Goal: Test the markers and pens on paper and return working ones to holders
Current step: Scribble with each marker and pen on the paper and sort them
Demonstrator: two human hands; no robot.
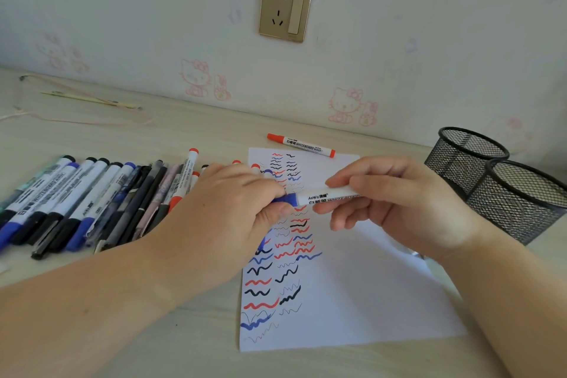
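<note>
Hands: left point(242, 193) pinches blue cap point(287, 199), right point(395, 196) grips marker point(325, 196) | 2 mesh holders point(503, 184) | 1 paper point(352, 301)

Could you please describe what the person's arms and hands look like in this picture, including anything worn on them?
Both forearms are bare as far as the frame shows: no sleeves, cuffs or gloves are visible. The left hand and right hand carry no visible rings, and neither wrist shows a watch or bracelet. The fingers show no marks or ink stains that I can make out. Whether the nails are painted cannot be told.
</note>
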